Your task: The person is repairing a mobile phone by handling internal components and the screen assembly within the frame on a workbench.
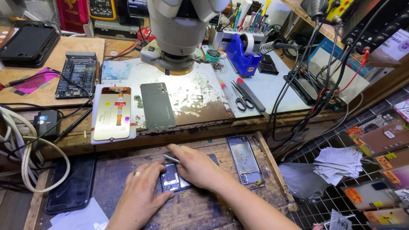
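Both hands work on an opened phone on the pull-out wooden shelf.

The left hand (pixel 138 194), ring on one finger, lies flat with fingers together, steadying the small dark opened phone body (pixel 172 179), whose blue-grey circuitry shows, near the middle of the worn wooden shelf (pixel 200 208). The right hand (pixel 194 164) is closed on a slim metal tool (pixel 171 159) and rests on the phone. An empty grey phone frame (pixel 246 161) lies at the shelf's right edge. On the desk above lie a gold display panel with red-and-white labels (pixel 112 113) and a grey-green back cover (pixel 157 105).
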